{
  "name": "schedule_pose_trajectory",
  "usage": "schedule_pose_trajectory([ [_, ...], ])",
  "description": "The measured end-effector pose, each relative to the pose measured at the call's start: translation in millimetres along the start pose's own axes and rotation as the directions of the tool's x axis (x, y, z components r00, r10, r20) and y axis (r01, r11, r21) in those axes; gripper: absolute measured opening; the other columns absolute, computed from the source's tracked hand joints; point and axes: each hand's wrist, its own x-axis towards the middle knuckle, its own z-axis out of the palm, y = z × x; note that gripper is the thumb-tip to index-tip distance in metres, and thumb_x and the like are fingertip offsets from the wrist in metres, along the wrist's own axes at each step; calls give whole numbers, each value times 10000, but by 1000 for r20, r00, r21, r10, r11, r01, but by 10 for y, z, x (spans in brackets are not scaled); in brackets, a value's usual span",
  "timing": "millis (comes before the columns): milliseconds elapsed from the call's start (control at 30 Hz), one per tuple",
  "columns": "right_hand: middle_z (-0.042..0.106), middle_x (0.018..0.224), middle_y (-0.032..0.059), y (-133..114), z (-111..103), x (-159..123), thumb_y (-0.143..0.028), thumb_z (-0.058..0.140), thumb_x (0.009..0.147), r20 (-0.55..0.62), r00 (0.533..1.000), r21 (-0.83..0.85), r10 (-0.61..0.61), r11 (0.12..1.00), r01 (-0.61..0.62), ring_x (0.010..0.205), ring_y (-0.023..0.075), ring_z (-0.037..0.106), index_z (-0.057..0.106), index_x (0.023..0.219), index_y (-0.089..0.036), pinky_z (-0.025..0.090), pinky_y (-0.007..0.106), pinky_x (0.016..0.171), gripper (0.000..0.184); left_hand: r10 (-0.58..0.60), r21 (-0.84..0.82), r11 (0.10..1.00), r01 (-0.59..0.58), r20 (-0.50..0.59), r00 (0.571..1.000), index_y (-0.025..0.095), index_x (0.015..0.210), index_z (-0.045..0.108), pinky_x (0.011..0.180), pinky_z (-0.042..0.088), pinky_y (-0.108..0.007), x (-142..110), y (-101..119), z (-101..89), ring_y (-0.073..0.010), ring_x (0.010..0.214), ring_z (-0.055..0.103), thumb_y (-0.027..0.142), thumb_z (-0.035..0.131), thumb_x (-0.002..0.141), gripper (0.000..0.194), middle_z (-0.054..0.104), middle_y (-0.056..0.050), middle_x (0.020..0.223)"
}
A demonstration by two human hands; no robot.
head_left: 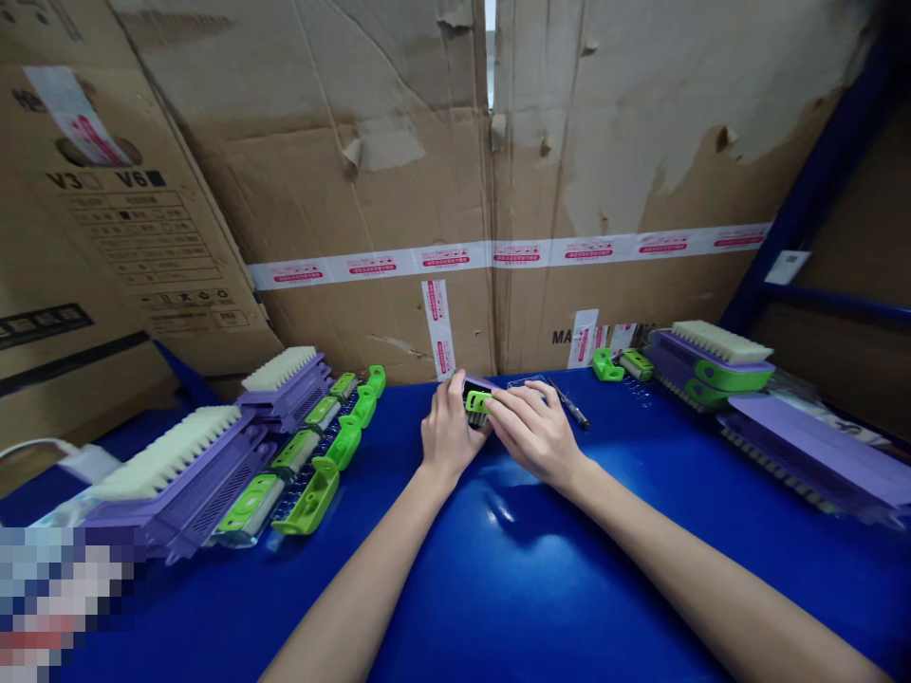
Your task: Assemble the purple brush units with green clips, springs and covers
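Observation:
My left hand (448,427) is closed around a small purple-and-dark piece (478,384) in the middle of the table, near the cardboard wall. Most of that piece is hidden by my fingers. At its open end sits a bright green plastic part (476,401) with slots. The fingertips of my right hand (537,432) pinch the right side of this green part. Whether it is seated in the purple piece or only held against it, I cannot tell. A thin dark screwdriver-like tool (573,408) lies just beyond my right hand.
On the left stand purple brush-like units with pale bristles (171,453), green-ended metallic pieces (294,453) and loose green brackets (309,498). More purple units (712,365) and a green bracket (607,365) sit on the right. Cardboard (370,190) walls the back of the blue table (462,607).

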Motion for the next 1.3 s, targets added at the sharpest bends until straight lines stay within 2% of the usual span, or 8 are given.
schedule_pose_trajectory([
  [167, 688, 1068, 87, -17, 33, 6, -125, 531, 860, -57, 998, 29, -8, 1000, 9, 991, 197, 605, 640, 1040, -184, 383, 421, 945, 218, -22, 5, 1000, 22, 28, 999, 194, 1344, 327, 764, 544, -355, -2, 25, -5, -263, 1099, 576, 306, 581, 779, 630, 538, -135, 1257],
  [467, 703, 1015, 54, -49, 100, 6, -164, 528, 872, -56, 996, -48, 73, 996, -75, 935, 188, 603, 646, 1035, -199, 351, 421, 960, 204, -4, -14, 1000, 4, 4, 1000, 175, 1336, 333, 741, 545, -370, -9, 21, 11, -279, 1088, 583, 330, 574, 782, 623, 541, -149, 1257],
  [700, 696, 1001, 58, -87, 105, 29, -177, 525, 882, -15, 984, -25, 176, 984, -177, 934, 186, 591, 649, 1057, -205, 360, 401, 906, 216, -42, -11, 999, 42, 10, 999, 190, 1338, 337, 757, 543, -370, 0, 45, 7, -277, 1094, 585, 317, 569, 783, 615, 554, -139, 1239],
  [1000, 658, 1083, 103, -91, 108, 8, -230, 557, 862, 1, 993, -27, 119, 993, -119, 991, 227, 563, 654, 998, -182, 379, 411, 864, 173, -59, -27, 998, 60, 17, 998, 183, 1320, 342, 774, 549, -390, 8, 21, -1, -278, 1093, 590, 217, 537, 776, 579, 561, -140, 1239],
  [1167, 634, 1125, 127, -89, 110, -2, -259, 553, 858, 13, 992, -45, 128, 991, -127, 1022, 248, 544, 662, 935, -165, 390, 416, 860, 163, -61, -40, 997, 62, 25, 998, 190, 1324, 328, 788, 548, -396, 8, 22, -7, -277, 1098, 588, 205, 538, 764, 598, 559, -134, 1244],
  [1300, 622, 1138, 133, -87, 108, -9, -263, 542, 860, 34, 990, -39, 140, 990, -138, 1039, 252, 534, 658, 971, -167, 386, 419, 869, 188, -50, -40, 998, 51, 19, 999, 190, 1324, 327, 779, 550, -392, 5, 23, -8, -274, 1088, 592, 200, 541, 761, 602, 559, -132, 1246],
])
